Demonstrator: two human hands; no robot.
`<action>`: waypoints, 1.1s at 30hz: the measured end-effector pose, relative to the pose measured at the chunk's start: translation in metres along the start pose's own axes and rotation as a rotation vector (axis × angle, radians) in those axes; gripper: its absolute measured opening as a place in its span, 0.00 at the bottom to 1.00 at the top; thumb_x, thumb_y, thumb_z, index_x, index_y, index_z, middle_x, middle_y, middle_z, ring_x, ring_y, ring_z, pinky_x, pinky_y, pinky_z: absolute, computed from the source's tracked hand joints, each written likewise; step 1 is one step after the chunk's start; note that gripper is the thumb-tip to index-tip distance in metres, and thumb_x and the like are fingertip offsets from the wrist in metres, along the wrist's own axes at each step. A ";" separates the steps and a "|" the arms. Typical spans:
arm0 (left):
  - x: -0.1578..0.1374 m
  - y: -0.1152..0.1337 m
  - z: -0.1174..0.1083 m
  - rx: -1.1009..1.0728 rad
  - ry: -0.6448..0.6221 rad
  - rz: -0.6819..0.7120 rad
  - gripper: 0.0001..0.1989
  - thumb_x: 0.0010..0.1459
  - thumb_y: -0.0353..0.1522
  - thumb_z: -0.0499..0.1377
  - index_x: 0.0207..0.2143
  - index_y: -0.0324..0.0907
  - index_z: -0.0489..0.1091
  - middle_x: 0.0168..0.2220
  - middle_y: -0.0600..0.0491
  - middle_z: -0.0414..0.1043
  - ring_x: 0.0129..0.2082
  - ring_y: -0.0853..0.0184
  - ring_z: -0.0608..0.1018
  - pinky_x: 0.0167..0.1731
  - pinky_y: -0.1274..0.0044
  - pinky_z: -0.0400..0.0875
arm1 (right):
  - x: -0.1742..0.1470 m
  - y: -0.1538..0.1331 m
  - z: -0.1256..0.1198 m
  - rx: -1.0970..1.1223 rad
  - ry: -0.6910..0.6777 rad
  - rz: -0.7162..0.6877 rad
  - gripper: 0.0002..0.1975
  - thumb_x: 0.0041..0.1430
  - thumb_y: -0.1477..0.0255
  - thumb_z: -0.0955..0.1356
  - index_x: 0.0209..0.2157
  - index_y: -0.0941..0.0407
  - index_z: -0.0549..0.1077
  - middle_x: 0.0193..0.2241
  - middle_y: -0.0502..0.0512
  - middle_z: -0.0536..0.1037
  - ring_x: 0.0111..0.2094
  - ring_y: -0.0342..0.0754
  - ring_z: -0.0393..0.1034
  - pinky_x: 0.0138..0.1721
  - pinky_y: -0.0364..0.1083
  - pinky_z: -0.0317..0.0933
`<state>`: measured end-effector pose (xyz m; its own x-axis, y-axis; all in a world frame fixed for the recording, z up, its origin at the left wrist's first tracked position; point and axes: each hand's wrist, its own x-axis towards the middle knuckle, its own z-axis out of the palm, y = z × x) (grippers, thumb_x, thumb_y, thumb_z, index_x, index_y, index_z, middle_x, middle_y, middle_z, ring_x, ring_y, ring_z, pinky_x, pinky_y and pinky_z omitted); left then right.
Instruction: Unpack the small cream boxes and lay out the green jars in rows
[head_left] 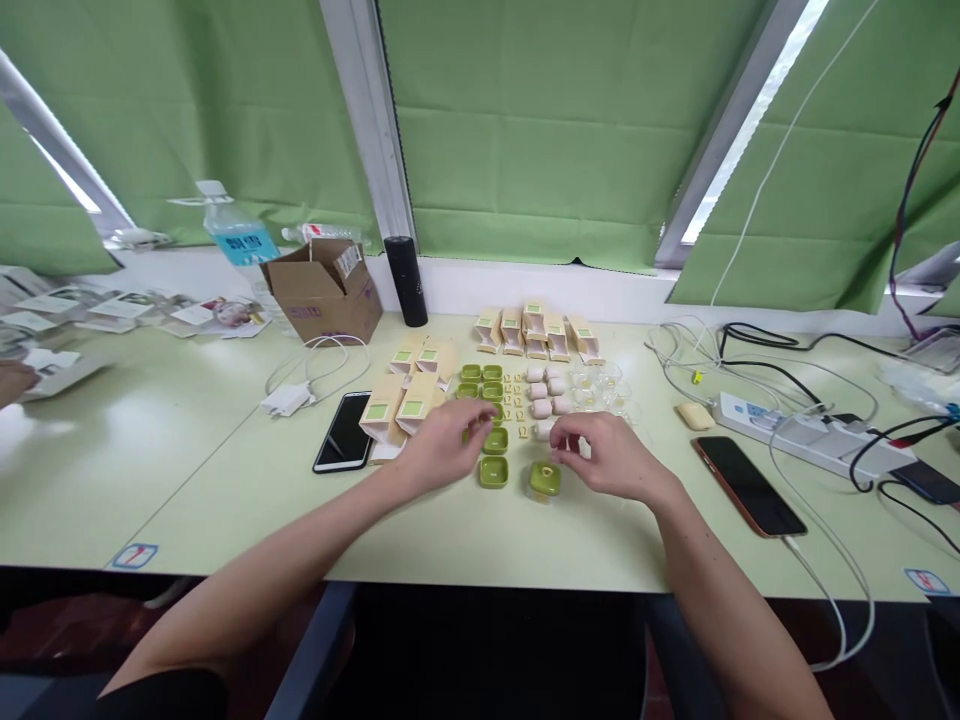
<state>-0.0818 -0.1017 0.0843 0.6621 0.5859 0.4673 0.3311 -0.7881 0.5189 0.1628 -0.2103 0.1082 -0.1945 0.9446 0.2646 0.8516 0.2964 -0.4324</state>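
Note:
My left hand (448, 443) is over the rows of small green square lids (494, 471), its fingers curled together near the middle lids. Whatever it may pinch is too small to make out. My right hand (611, 455) hovers to the right of a small clear container with a green lid (545, 478); a pale ring-shaped piece lies on that lid. The curved thumb and forefinger of this hand look slightly apart, with nothing visible between them. Small yellow ring-like pieces (517, 401) lie in columns between the lids and the pale pink cylinders (541, 408). Clear cups (600, 383) are partly behind my right hand.
Folded cardboard packages (535, 320) stand at the back, with more (381, 410) on the left beside a dark phone (343, 432). To the right are another phone (750, 485), a power strip (810, 437) and loose cables. Another person's hand (15, 380) shows at far left.

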 end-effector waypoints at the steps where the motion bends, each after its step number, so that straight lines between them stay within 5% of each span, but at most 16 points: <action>1: -0.008 0.000 0.004 0.032 0.004 0.057 0.10 0.63 0.30 0.55 0.44 0.44 0.74 0.39 0.49 0.81 0.37 0.59 0.80 0.41 0.67 0.73 | -0.001 -0.002 0.000 -0.020 -0.040 -0.009 0.03 0.58 0.72 0.72 0.31 0.52 0.74 0.27 0.46 0.78 0.27 0.45 0.69 0.30 0.44 0.53; 6: -0.020 -0.005 0.017 0.100 0.001 0.191 0.11 0.63 0.27 0.54 0.47 0.44 0.71 0.43 0.47 0.79 0.41 0.57 0.79 0.45 0.64 0.69 | -0.004 -0.010 0.008 -0.179 -0.107 -0.047 0.08 0.53 0.73 0.75 0.30 0.53 0.72 0.29 0.50 0.77 0.31 0.47 0.68 0.29 0.44 0.47; 15: -0.025 0.015 0.033 0.125 -0.166 0.074 0.28 0.58 0.39 0.66 0.57 0.43 0.61 0.53 0.44 0.73 0.59 0.48 0.69 0.55 0.57 0.63 | 0.001 -0.016 0.021 -0.204 -0.187 0.001 0.06 0.64 0.76 0.66 0.32 0.56 0.69 0.31 0.51 0.76 0.32 0.45 0.67 0.30 0.43 0.44; 19: -0.027 0.018 0.048 0.151 -0.169 0.073 0.37 0.55 0.41 0.69 0.61 0.43 0.55 0.55 0.42 0.71 0.60 0.46 0.68 0.55 0.56 0.61 | 0.002 -0.016 0.031 -0.257 -0.158 -0.042 0.04 0.66 0.74 0.66 0.34 0.56 0.70 0.32 0.53 0.77 0.32 0.46 0.67 0.29 0.44 0.42; 23: -0.030 0.016 0.058 0.159 -0.170 0.081 0.35 0.58 0.37 0.67 0.62 0.42 0.54 0.55 0.39 0.70 0.58 0.47 0.69 0.53 0.57 0.61 | 0.001 -0.014 0.036 -0.293 -0.117 -0.053 0.04 0.67 0.73 0.66 0.35 0.56 0.70 0.29 0.52 0.77 0.29 0.46 0.67 0.28 0.44 0.40; 28: -0.031 0.015 0.060 0.180 -0.174 0.062 0.33 0.59 0.40 0.67 0.60 0.42 0.55 0.52 0.40 0.72 0.54 0.47 0.71 0.49 0.59 0.62 | 0.001 -0.014 0.034 -0.099 -0.046 -0.045 0.04 0.67 0.75 0.65 0.35 0.54 0.67 0.29 0.50 0.78 0.28 0.45 0.69 0.29 0.44 0.49; 33: -0.030 0.015 0.059 0.178 -0.151 0.071 0.43 0.57 0.40 0.69 0.65 0.43 0.48 0.57 0.39 0.69 0.55 0.47 0.70 0.50 0.58 0.62 | 0.002 -0.012 0.028 0.370 0.097 0.049 0.06 0.66 0.72 0.65 0.33 0.53 0.65 0.37 0.54 0.80 0.35 0.47 0.74 0.34 0.45 0.64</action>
<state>-0.0569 -0.1426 0.0357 0.7766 0.5031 0.3791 0.3844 -0.8552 0.3475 0.1387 -0.2079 0.0902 -0.0958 0.9465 0.3083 0.6218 0.2987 -0.7240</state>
